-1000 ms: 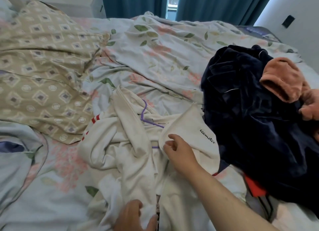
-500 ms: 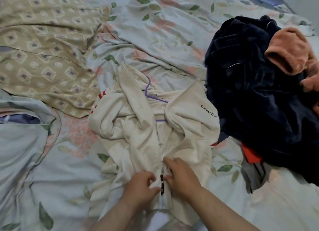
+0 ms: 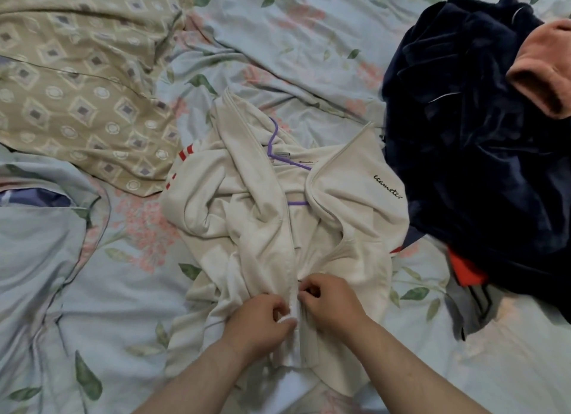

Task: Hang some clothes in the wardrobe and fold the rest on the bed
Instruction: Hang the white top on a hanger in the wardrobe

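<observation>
Right hand moved down beside left hand, both now pinching cream jacket front edges, fingers curled

Cream jacket under my fingers: matt knit cloth, soft, creased. Hanger inside it: thin, smooth, purple, looks plastic-coated. Navy garment: plush pile with faint sheen. Peach piece: fuzzy fleece. Bed sheet: smooth printed cotton-like cloth, wrinkled, matt.
</observation>
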